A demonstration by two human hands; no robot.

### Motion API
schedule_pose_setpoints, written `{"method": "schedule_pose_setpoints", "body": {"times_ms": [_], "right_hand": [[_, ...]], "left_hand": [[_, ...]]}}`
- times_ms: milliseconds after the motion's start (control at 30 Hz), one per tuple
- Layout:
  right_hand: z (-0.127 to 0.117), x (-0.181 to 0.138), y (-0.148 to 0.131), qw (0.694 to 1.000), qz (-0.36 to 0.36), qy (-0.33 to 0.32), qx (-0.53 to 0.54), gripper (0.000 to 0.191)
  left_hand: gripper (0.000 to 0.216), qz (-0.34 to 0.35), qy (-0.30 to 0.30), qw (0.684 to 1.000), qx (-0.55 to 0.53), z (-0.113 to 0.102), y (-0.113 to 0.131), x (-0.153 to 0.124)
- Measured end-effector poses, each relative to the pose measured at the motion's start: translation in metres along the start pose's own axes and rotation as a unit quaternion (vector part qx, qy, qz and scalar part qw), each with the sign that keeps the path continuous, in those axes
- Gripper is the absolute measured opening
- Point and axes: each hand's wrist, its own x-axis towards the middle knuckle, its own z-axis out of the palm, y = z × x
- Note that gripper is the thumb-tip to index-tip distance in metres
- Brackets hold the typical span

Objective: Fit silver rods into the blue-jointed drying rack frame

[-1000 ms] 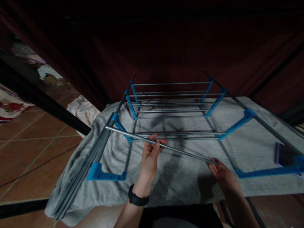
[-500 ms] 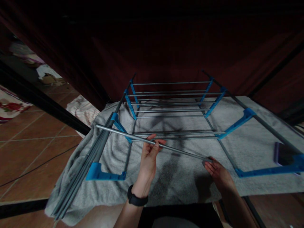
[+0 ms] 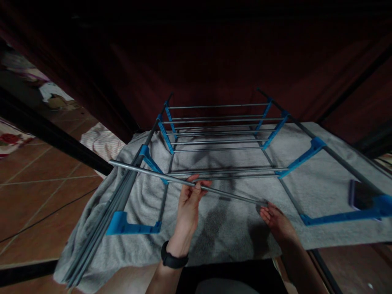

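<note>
My left hand (image 3: 189,204), with a black watch on its wrist, pinches a loose grey metal rod (image 3: 147,172) near its middle. The rod slants from upper left down to the right. My right hand (image 3: 275,220) closes on the rod's right end. Under the rod lies a rack frame (image 3: 220,141) of grey bars and blue plastic brackets. A blue bracket (image 3: 131,225) lies to the left of my left hand. Another blue bracket (image 3: 337,216) lies to the right of my right hand.
The rack rests on a grey towel (image 3: 315,188) spread over a low surface. A dark phone (image 3: 363,195) lies at the right. Brown floor tiles (image 3: 43,192) and a black cable are at the left. Dark red cloth (image 3: 214,61) hangs behind.
The rod has slid to the left with both hands on it. Its left end now reaches past the rack's left side bars.
</note>
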Motion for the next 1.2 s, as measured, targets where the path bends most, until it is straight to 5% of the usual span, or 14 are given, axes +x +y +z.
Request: {"method": "schedule_pose_setpoints", "body": {"times_ms": [300, 1200], "right_hand": [[0.013, -0.007, -0.006, 1.000, 0.025, -0.004, 0.012, 0.019], [0.004, -0.004, 0.007, 1.000, 0.000, -0.027, -0.008, 0.039]], "left_hand": [[0.044, -0.004, -0.004, 1.000, 0.005, -0.002, 0.000, 0.000], [0.047, 0.026, -0.015, 0.999, 0.042, 0.001, 0.000, -0.002]]}}
